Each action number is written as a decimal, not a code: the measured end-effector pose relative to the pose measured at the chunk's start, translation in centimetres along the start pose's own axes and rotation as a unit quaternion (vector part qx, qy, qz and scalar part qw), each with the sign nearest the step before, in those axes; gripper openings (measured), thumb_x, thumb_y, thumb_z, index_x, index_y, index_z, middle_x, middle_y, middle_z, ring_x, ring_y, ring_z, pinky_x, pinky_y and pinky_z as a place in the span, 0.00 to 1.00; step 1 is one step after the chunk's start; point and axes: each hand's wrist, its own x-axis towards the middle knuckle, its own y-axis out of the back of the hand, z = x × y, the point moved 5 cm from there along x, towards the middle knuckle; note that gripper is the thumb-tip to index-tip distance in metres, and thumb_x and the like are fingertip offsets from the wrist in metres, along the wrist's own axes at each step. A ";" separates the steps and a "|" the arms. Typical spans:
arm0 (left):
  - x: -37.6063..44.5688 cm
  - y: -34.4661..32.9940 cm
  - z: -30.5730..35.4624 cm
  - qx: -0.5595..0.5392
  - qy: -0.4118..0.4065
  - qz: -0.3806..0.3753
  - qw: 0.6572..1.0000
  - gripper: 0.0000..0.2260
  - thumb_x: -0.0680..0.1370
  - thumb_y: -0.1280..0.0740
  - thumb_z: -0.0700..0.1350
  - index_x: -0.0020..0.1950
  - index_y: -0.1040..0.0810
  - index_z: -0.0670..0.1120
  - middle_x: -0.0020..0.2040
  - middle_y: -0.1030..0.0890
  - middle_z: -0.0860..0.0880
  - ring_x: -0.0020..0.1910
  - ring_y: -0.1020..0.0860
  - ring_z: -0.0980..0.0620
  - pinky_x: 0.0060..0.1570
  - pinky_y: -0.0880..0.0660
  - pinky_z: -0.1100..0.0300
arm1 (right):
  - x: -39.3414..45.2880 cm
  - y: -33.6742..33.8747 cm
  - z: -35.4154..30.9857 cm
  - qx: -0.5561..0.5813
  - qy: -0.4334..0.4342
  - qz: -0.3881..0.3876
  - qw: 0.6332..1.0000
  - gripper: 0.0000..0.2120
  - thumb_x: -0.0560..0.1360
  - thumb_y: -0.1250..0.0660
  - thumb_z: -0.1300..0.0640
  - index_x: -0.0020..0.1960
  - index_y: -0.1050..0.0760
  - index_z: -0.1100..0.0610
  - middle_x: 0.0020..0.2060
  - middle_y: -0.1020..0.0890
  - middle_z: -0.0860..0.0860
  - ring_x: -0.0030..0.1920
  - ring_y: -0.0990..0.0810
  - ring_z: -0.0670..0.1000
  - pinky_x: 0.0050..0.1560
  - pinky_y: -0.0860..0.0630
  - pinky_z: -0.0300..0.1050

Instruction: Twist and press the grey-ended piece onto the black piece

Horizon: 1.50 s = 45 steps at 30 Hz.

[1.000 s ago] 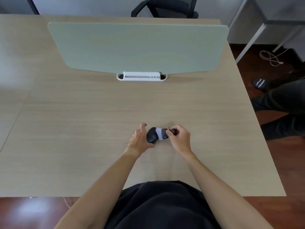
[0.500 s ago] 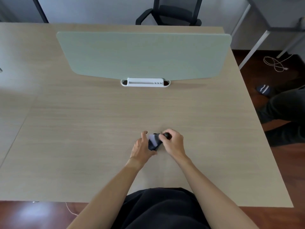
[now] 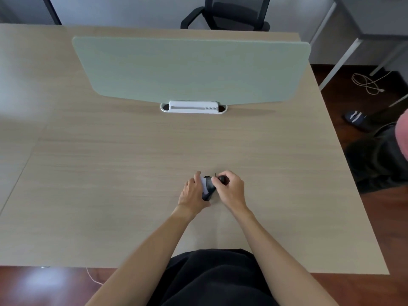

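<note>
A small dark object with a pale grey-white band (image 3: 207,187) sits between my two hands, low over the wooden table (image 3: 132,162). My left hand (image 3: 193,193) cups its left side, fingers curled round it. My right hand (image 3: 229,187) pinches its dark upper right end with thumb and fingertips, where a thin dark strand sticks up. Most of the object is hidden by my fingers, so I cannot name it more exactly.
A pale green divider panel (image 3: 192,69) stands across the table's far half on a white base (image 3: 193,106). A black office chair (image 3: 229,14) is behind it. To the right, past the table edge, another person's dark trousers (image 3: 379,164), a slipper (image 3: 355,117) and a white cable (image 3: 366,83).
The object has turned from lying sideways to nearly upright between my hands, and my right hand has shifted left over its upper end. The camera has tilted slightly.
</note>
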 end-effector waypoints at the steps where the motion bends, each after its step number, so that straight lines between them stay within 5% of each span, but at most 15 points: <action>1: 0.1 0.1 -0.1 -0.012 0.006 0.002 1.000 0.46 0.65 0.22 0.43 0.75 0.46 0.41 0.62 0.28 0.42 0.63 0.29 0.41 0.61 0.31 0.55 | -0.1 -0.3 0.3 -0.009 -0.002 -0.018 1.000 0.05 0.72 0.29 0.60 0.39 0.23 0.60 0.33 0.21 0.51 0.33 0.26 0.41 0.35 0.31 0.30; 9: 0.1 0.9 0.0 0.016 0.016 0.008 1.000 0.48 0.63 0.19 0.48 0.74 0.44 0.43 0.57 0.22 0.42 0.57 0.23 0.41 0.54 0.26 0.54 | 0.0 1.8 2.2 -0.048 -0.002 0.086 0.995 0.08 0.75 0.31 0.58 0.38 0.29 0.55 0.32 0.25 0.49 0.34 0.27 0.49 0.35 0.29 0.45; 15: 0.0 0.9 0.0 0.014 0.057 0.026 0.998 0.45 0.62 0.19 0.50 0.71 0.41 0.43 0.53 0.21 0.42 0.56 0.22 0.41 0.50 0.25 0.54 | -0.6 -0.2 1.6 -0.024 0.016 -0.032 0.999 0.06 0.70 0.29 0.63 0.37 0.25 0.59 0.32 0.22 0.54 0.32 0.28 0.44 0.34 0.31 0.33; 19: -0.3 0.8 -0.3 0.010 0.103 0.026 0.994 0.39 0.59 0.19 0.55 0.60 0.36 0.43 0.51 0.21 0.44 0.53 0.21 0.42 0.44 0.25 0.53 | 0.0 0.8 2.6 -0.093 -0.006 0.055 0.994 0.08 0.74 0.31 0.57 0.38 0.28 0.54 0.32 0.24 0.48 0.36 0.25 0.49 0.36 0.28 0.47; 26: 0.0 0.7 -0.4 0.024 0.111 0.014 0.993 0.37 0.60 0.18 0.54 0.59 0.35 0.45 0.50 0.20 0.45 0.52 0.20 0.43 0.45 0.23 0.52 | 0.0 0.3 1.9 0.024 0.000 0.000 1.000 0.05 0.73 0.30 0.61 0.40 0.25 0.59 0.33 0.24 0.50 0.32 0.29 0.43 0.35 0.31 0.35; 32: -0.1 0.2 -0.3 0.098 0.101 -0.022 0.990 0.39 0.63 0.19 0.50 0.67 0.37 0.51 0.57 0.24 0.45 0.56 0.23 0.43 0.54 0.27 0.52 | 0.0 0.8 2.3 -0.122 0.008 0.058 0.991 0.05 0.77 0.33 0.58 0.44 0.27 0.55 0.37 0.23 0.47 0.39 0.25 0.50 0.35 0.31 0.45; 36: 0.0 -0.5 -0.4 0.115 0.101 -0.031 0.988 0.39 0.64 0.20 0.48 0.69 0.38 0.51 0.59 0.26 0.44 0.59 0.25 0.44 0.58 0.29 0.53 | 0.2 1.1 1.7 -0.036 0.007 0.067 0.997 0.05 0.75 0.32 0.59 0.42 0.26 0.58 0.34 0.23 0.50 0.36 0.26 0.48 0.37 0.29 0.43; 40: 0.2 -0.6 -0.1 0.125 0.102 -0.022 0.987 0.34 0.67 0.23 0.47 0.67 0.36 0.49 0.58 0.27 0.44 0.60 0.29 0.43 0.56 0.31 0.54 | 0.0 0.1 2.1 -0.020 -0.027 0.000 0.999 0.05 0.74 0.32 0.60 0.41 0.26 0.60 0.34 0.24 0.50 0.34 0.27 0.45 0.35 0.30 0.39; 45: -0.1 -0.9 0.4 0.098 0.092 0.033 0.990 0.22 0.71 0.30 0.44 0.62 0.34 0.43 0.59 0.28 0.44 0.59 0.29 0.43 0.54 0.30 0.54 | 0.1 1.1 1.9 -0.113 0.008 0.057 0.992 0.04 0.75 0.34 0.59 0.42 0.28 0.56 0.36 0.24 0.48 0.39 0.25 0.51 0.36 0.30 0.47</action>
